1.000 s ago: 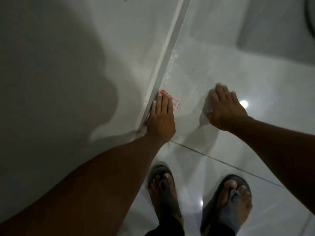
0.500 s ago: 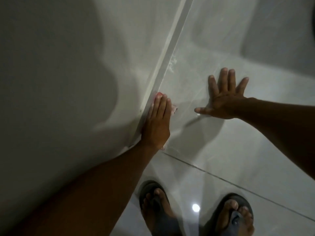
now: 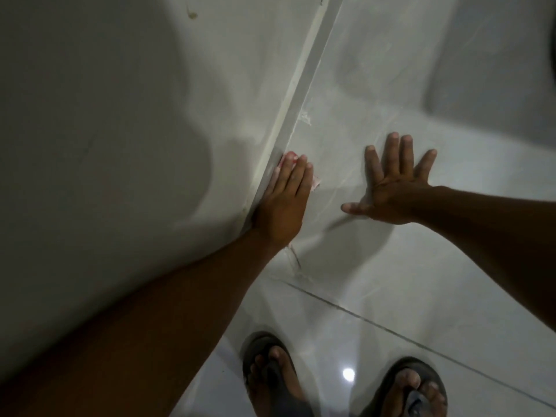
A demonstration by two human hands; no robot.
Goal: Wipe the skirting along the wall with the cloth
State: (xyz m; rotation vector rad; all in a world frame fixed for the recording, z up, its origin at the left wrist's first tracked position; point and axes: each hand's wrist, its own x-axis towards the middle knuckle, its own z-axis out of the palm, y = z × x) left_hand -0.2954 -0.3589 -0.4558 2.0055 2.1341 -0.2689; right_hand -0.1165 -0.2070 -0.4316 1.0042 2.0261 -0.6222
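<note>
Skirting [image 3: 304, 82]: pale strip running up the join of wall [image 3: 120, 115] and floor [image 3: 376, 266], top end cut off by the upper edge of the view, lower end lost behind the left hand.

Cloth [image 3: 288, 158]: pinkish, mostly hidden under the left hand; only a bit shows past the fingertips against the skirting and another scrap pokes out at the floor side of the hand. Its full shape and size cannot be made out.

Left hand [image 3: 282, 203]: flat, fingers together and extended, pressing the cloth to the skirting and the floor beside it. Grip is a flat-palm press rather than a closed fist; whether the thumb curls round the cloth is hidden. Forearm runs down to the lower left, out of the view.

Right hand [image 3: 394, 191]: well apart from the cloth, spread wide on the floor tile, fingers splayed, thumb pointing toward the left hand, holding nothing. Arm cut off at the right edge.

White smear [image 3: 304, 117]: on the floor just beside the skirting, ahead of the cloth.

Dark mark [image 3: 192, 15]: small spot high on the wall, too blurred to tell.

Sandals [image 3: 267, 374]: dark, on both feet at the bottom, cut off by the lower edge.

Light glare [image 3: 348, 374]: bright spot on the glossy tile between the feet.

Dim room; large shadows across wall and floor.
</note>
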